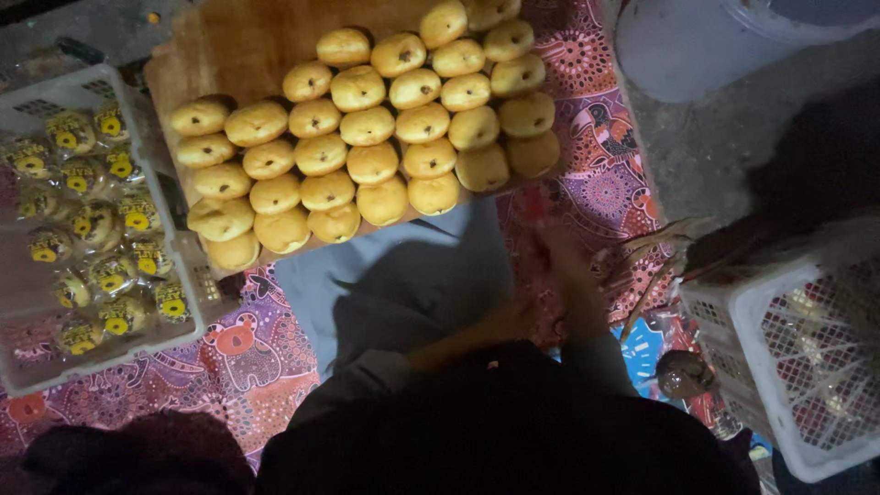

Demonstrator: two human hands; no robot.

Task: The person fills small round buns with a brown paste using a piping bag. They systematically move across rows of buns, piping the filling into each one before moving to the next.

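Head view: both hands blur together, right hand (561, 275) over the patterned cloth (605, 192), left hand (500, 325) beside it; I cannot tell their grip. The buns (367, 128) lie on a board (229, 46) just ahead, wrapped ones in the left basket (101, 92). Seemingly between buns; reaching forward would come next.

A dark, near-black garment (513, 431) was worn over the torso, seen from above in dim light. The forearms were left bare below it. The hands (550, 266) were blurred, and no rings or markings could be made out.
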